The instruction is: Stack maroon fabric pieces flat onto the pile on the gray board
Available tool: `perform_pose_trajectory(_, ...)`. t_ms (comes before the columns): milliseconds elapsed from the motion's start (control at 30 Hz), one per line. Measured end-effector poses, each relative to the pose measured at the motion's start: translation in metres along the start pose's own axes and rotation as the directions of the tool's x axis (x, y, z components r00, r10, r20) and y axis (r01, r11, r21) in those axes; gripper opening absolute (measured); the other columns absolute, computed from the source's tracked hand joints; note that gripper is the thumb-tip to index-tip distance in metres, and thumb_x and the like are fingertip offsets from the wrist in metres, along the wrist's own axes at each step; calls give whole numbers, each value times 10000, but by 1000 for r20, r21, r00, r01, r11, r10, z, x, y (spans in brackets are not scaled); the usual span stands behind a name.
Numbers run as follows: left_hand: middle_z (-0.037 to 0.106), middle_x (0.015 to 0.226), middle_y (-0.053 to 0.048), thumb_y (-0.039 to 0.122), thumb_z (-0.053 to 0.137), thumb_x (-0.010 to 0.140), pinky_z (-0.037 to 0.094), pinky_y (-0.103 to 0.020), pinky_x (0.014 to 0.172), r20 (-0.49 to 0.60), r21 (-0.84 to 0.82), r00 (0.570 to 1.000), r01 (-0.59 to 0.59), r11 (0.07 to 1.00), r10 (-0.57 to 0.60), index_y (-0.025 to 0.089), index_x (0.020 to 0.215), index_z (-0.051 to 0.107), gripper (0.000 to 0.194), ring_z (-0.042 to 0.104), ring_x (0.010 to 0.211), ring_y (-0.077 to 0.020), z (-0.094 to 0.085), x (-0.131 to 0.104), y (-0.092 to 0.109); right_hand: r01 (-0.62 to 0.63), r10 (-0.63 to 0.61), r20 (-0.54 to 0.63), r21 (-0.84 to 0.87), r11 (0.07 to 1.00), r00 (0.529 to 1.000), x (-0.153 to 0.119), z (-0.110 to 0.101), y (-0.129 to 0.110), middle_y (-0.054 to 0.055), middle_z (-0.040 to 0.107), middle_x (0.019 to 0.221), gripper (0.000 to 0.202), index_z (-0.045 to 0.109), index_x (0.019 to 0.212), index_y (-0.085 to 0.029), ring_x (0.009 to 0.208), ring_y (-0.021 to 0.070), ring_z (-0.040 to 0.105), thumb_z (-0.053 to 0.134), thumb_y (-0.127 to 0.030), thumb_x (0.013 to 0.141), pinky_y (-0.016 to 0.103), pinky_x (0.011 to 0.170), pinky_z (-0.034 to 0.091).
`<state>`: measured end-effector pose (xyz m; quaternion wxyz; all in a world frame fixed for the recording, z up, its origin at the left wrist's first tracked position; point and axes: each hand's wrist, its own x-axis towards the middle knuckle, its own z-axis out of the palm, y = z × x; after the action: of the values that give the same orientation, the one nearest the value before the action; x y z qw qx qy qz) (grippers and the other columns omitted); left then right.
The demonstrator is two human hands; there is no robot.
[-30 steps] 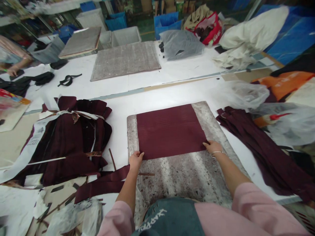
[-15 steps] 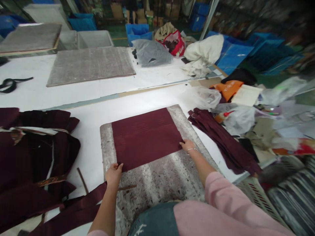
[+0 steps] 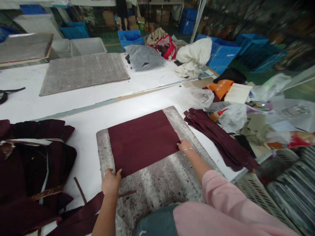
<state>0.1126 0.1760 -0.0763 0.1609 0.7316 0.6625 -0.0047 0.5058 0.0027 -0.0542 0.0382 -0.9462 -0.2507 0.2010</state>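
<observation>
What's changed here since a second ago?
The view has swung right. The left hand has opened a little by the near left corner of the maroon cloth; whether it still grips is unclear. The right hand still pinches the near right corner, and the cloth stays spread on the speckled board.

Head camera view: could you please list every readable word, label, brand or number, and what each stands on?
No text is readable.
Red bag: white lettering, too small and blurred.
Orange wrapping: pale lettering, too blurred.
Dark green garment: white mark, cut off at the edge.
</observation>
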Motion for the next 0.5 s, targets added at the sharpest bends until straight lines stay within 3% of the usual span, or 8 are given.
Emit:
perform_pose_trajectory(100,599,964,-142,556,388,838,416,-357,702,-206,116,962,-156,981,177,143,1088,553,510,579,878,-290,6,-5,-5,-33,32,-15,-27,999,999,-1,-3,5,205,640,1045,435,674,985,-98,1016,286,587,562,-478,805,346,836,433)
perform_pose_trajectory(167,585,924,-110,508,384,862,395,-340,689,-271,168,926,-225,960,264,184,973,622,416,555,865,-273,14,-8,-8,-52,52,-25,-37,998,998,-1,-6,13,212,647,1009,524,681,942,-92,974,303,602,551,-571,775,364,803,450)
perform_pose_trajectory(267,571,880,-88,472,395,872,369,-319,659,-330,147,907,-226,963,264,206,856,665,378,529,826,-248,25,-8,-11,-56,55,-44,-30,998,998,-5,-10,23,179,671,872,565,685,865,-107,854,289,635,519,-637,760,354,727,476)
perform_pose_trajectory(333,563,866,-83,471,419,865,359,-310,649,-360,120,899,-219,968,248,208,840,673,366,516,810,-237,31,-6,-12,-32,29,-108,-21,999,994,-11,-11,24,169,668,896,495,662,954,-105,869,276,632,482,-548,829,352,745,476)
perform_pose_trajectory(433,556,863,-75,466,451,853,353,-303,644,-368,94,895,-234,968,252,212,832,674,338,506,801,-228,35,-4,-15,81,-85,-249,-24,996,965,-31,0,10,182,560,1206,440,507,1248,-106,1129,266,516,412,-371,909,375,933,402)
perform_pose_trajectory(500,557,867,-74,460,459,851,355,-304,647,-364,87,896,-238,967,253,211,826,672,329,505,805,-227,35,-2,-16,308,-312,-301,-63,949,901,-49,17,-7,164,421,1373,510,387,1360,-117,1280,253,360,414,-364,914,397,1051,291)
